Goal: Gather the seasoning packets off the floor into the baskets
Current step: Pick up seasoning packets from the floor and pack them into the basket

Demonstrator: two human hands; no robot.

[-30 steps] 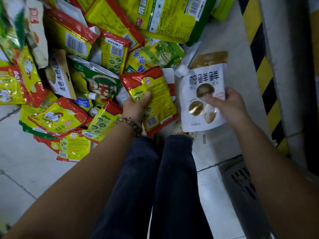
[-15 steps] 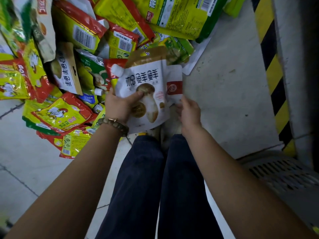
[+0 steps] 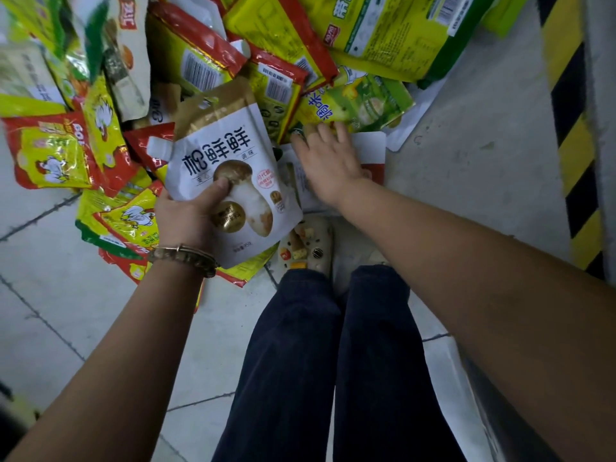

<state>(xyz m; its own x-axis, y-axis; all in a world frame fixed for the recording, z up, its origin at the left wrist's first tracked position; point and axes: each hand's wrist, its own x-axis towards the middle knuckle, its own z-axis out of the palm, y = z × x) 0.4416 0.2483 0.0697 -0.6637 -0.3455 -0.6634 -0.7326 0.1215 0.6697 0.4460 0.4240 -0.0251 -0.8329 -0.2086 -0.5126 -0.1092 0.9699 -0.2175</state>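
Head: right hand [image 3: 328,165] now atop white packet [image 3: 370,149]

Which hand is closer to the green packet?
Right. The right hand lies just below the green packet, fingertips at its edge; the left hand is farther left, holding the mushroom pouch.

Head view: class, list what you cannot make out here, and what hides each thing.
All in the head view:
1. White packet: print mostly covered by the right hand resting on it.
2. Packets behind the mushroom pouch: hidden by it, in the left hand's grip.
3. Grey basket: mostly behind the right forearm, cut off by the bottom edge.
4. Top-left packets: blurred, text unreadable.
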